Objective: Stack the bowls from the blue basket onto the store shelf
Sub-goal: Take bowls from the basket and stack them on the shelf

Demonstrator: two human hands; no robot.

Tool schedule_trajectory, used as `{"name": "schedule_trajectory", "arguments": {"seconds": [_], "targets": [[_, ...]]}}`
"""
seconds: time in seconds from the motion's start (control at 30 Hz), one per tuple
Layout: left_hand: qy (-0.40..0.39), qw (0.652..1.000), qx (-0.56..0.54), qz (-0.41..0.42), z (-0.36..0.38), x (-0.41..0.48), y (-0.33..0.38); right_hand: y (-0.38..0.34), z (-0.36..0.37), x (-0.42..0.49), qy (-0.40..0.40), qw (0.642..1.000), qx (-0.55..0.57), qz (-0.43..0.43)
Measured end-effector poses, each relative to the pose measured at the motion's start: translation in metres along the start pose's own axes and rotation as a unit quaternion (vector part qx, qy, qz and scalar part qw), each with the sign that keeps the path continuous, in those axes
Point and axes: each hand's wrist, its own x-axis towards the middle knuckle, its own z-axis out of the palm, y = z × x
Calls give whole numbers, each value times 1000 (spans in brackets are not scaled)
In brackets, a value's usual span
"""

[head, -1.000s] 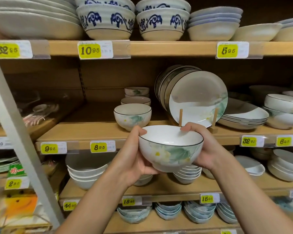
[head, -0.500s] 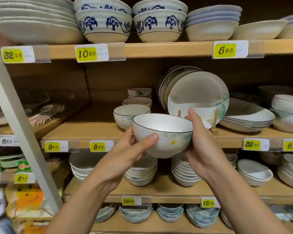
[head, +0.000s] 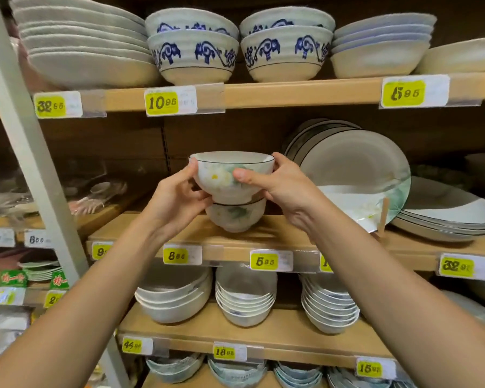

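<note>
A white bowl with a pale flower print and a thin dark rim is held by both hands just above the middle wooden shelf. It sits in or right over a matching bowl that stands on that shelf. My left hand grips the upper bowl's left side, thumb near the rim. My right hand grips its right side, thumb across the front. The blue basket is out of view.
Large plates lean on a wooden stand just right of the bowls, with flat plates beyond. The upper shelf carries blue-patterned bowls. Lower shelves hold stacks of white bowls. A white slanted post runs down the left.
Both hands have carried the flower bowl up and forward, from in front of the shelf edge to over the matching bowl on the middle shelf.
</note>
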Motion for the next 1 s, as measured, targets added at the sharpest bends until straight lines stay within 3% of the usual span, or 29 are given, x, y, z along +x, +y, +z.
{"name": "schedule_trajectory", "arguments": {"seconds": [0.17,0.3,0.4,0.57,0.7,1.0], "targets": [[45,998,23,-30,-9,64,15,8,12,69,29,998,-22,47],[35,998,6,-45,-21,128,14,13,19,124,62,997,29,39],[-10,998,54,-20,-26,174,7,19,19,161,60,997,47,23],[1,997,68,-21,-30,243,-13,34,20,216,147,988,-26,41],[8,998,65,-25,-30,277,-29,39,16,250,226,973,-11,51],[56,988,141,-36,-33,316,-65,62,-6,288,265,959,-69,65]]}}
